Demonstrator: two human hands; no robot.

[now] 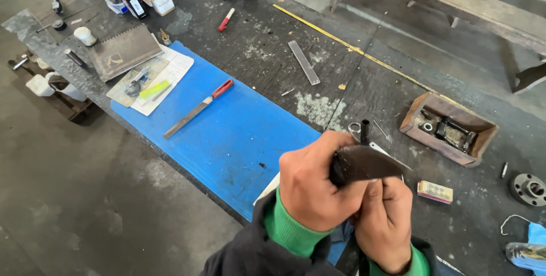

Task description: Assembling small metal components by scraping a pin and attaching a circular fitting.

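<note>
Head view: left hand [311,188] and right hand [384,219] both clamp dark curved metal piece [364,162] above workbench [273,54]. Advice: keep grip firm, thumbs clear of edge, blue mat [227,134] beneath.

Blue mat [227,134] lying on dk grey bench [273,54]; file [199,108] w/ red handle; green cuffs [290,233] showing.

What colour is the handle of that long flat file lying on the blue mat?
Red, on the file lying on the blue mat; the head view shows it.
</note>
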